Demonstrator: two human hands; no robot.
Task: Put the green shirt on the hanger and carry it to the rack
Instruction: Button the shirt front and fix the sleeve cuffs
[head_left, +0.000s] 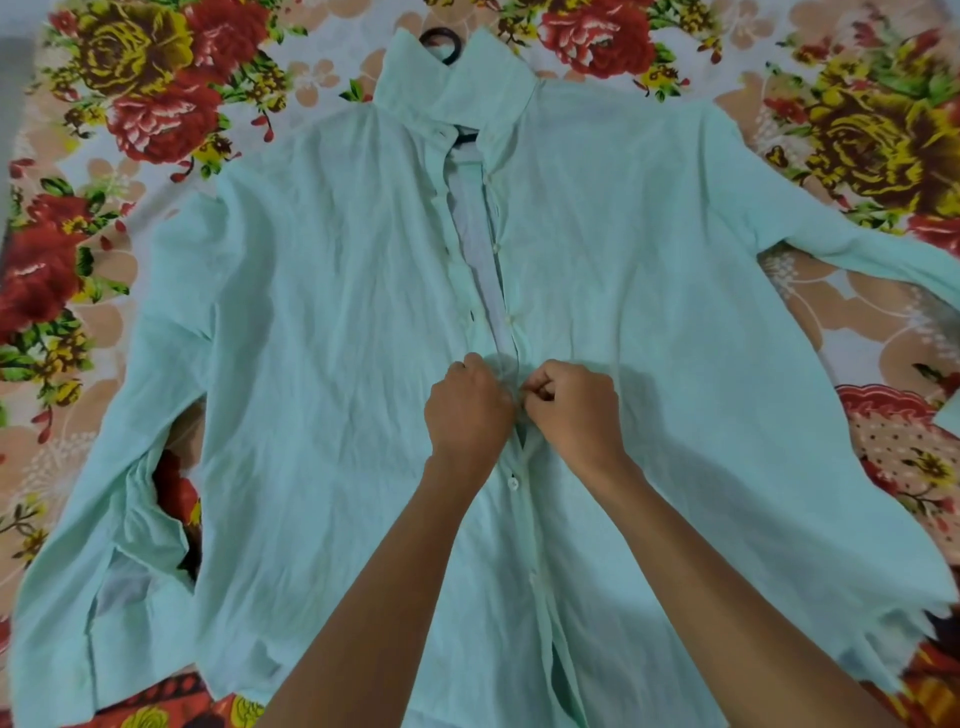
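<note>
A big flowery bedsheet (156, 104) with red and yellow roses lies under everything. My green shirt (322, 364) is spread flat on it, front side up. It runs long ways straight away from me, with the collar at the far end and the bottom hem close to my body. The sleeves stick out to both sides of my hands. The shirt is pale mint green and a bit wrinkly. Past my hands the front is open, and a whitish strip shows in the gap. Near my wrists it is closed, with a small white button (514, 483) showing. The black hanger (441, 44) hook pokes out past the collar, far beyond my hands.

Both my arms reach forward and meet at the middle of the shirt front. My left hand (467, 405) has curled fingers pinching the left edge of the opening. My right hand (574, 410) is curled tight too, pinching the right edge beside it. My two hands touch each other.
</note>
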